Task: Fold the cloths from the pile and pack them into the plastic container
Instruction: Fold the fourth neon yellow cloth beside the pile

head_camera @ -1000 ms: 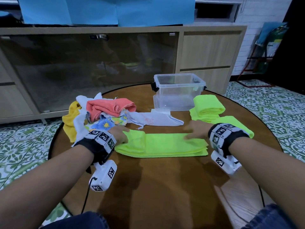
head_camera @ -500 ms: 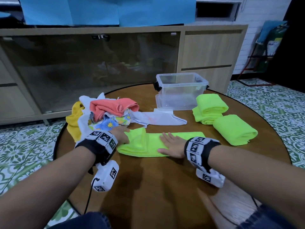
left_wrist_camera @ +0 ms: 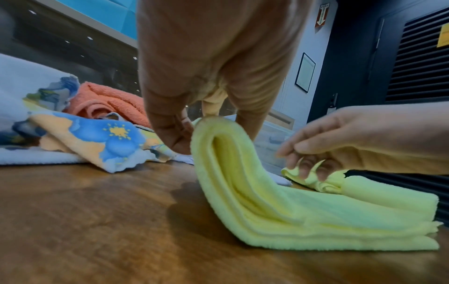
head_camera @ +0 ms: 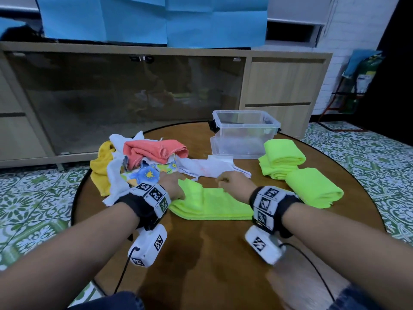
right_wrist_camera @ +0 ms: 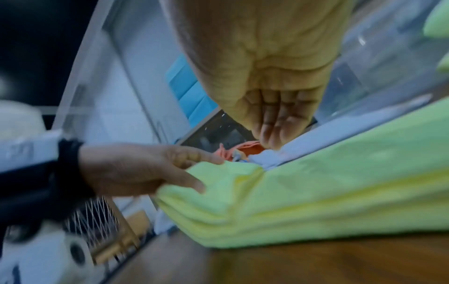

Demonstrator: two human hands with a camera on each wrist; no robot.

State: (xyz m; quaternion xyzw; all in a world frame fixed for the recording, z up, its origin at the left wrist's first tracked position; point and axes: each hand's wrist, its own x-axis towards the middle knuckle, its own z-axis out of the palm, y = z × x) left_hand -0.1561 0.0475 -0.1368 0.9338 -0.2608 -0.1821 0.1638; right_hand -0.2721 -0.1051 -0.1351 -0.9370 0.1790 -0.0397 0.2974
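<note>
The green cloth (head_camera: pixel 212 204) lies at centre of the surface (head_camera: pixel 201 265). The left hand (head_camera: pixel 172 185) pinches its raised 9 o'clock end; the right hand (head_camera: pixel 232 182) pinches its 12 o'clock edge. The plastic container (head_camera: pixel 244 133) stands at 1 o'clock.

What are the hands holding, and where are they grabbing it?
Both hands hold the green cloth. The left hand pinches its raised left end. The right hand pinches a bunched bit of its far edge.

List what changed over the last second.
The right hand slid left along the green cloth from its right end to the far edge, fingers curling there. The left hand lifted the cloth's left end higher. The pile and container stayed put.
</note>
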